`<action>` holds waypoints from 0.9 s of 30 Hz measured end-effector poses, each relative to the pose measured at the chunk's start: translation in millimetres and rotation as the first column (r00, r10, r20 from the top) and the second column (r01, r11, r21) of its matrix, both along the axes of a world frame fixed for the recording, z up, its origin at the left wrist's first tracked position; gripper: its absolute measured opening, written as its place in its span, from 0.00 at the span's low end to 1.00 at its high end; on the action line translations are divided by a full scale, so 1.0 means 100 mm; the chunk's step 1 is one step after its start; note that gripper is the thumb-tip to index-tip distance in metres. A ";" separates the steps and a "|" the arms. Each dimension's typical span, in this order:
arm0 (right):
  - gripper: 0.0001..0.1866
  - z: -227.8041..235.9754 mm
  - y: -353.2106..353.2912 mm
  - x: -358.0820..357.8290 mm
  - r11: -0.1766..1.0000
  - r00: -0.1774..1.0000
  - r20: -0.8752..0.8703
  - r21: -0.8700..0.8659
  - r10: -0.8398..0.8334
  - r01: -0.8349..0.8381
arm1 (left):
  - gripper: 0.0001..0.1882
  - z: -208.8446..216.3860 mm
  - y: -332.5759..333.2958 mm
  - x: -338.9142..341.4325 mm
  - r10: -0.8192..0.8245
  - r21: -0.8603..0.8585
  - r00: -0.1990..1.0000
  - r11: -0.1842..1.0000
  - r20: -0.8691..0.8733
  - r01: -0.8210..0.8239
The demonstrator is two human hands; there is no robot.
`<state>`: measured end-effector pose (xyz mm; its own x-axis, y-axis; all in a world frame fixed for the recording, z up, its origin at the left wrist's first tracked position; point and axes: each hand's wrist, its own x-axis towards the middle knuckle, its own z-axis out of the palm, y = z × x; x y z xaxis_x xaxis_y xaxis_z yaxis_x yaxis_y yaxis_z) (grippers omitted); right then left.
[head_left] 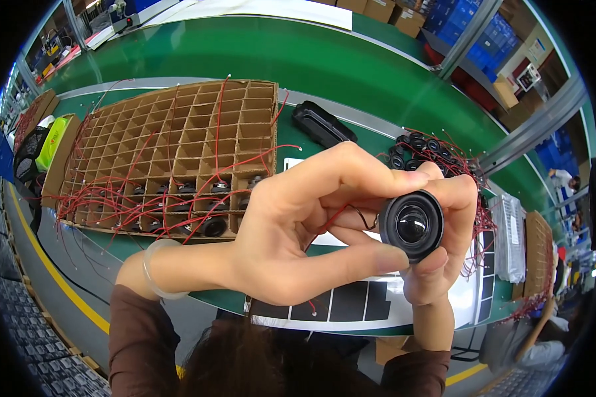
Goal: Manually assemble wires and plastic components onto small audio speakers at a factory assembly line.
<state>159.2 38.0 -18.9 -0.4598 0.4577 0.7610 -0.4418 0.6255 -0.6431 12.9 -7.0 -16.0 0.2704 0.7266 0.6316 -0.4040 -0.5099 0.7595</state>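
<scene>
A small round black speaker (412, 226) with a glossy dome faces up between my two hands. My left hand (298, 231) pinches its left edge with thumb and fingers, a pale bangle around that wrist. From the other side, my right hand (447, 231) grips the rim between thumb and fingers. A thin red and black wire (341, 215) runs from the speaker back into my left palm. At the left, a divided cardboard box (179, 126) holds several speakers in its nearer cells, with red wires trailing over them.
Behind my right hand lies a pile of speakers (420, 149) with tangled red wires. A black case (322, 124) rests beyond my left hand. White sheets with black rectangles (351, 301) lie below my hands. Clear plastic trays (508, 238) stand at the right, near a metal post (536, 132).
</scene>
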 end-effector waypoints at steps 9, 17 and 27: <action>0.24 0.01 0.05 0.05 0.997 0.997 0.002 -0.006 0.073 -0.073 | 0.16 0.01 -0.03 0.03 -0.129 -0.279 0.951 0.937 0.280 0.209; 0.28 -0.05 0.11 0.09 0.966 0.969 0.023 -0.086 0.247 -0.244 | 0.09 0.05 -0.03 -0.07 -0.216 -0.504 0.941 0.801 0.260 0.324; 0.29 -0.04 0.08 0.08 0.971 0.973 -0.016 -0.074 0.229 -0.229 | 0.34 0.08 -0.02 0.01 -0.012 -0.017 0.999 1.000 -0.047 0.011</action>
<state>166.9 46.4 -22.9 -0.5538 0.3962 0.7323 -0.5723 0.4577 -0.6805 13.7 -9.4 -7.7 0.3076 0.7338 0.6057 -0.3736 -0.4923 0.7861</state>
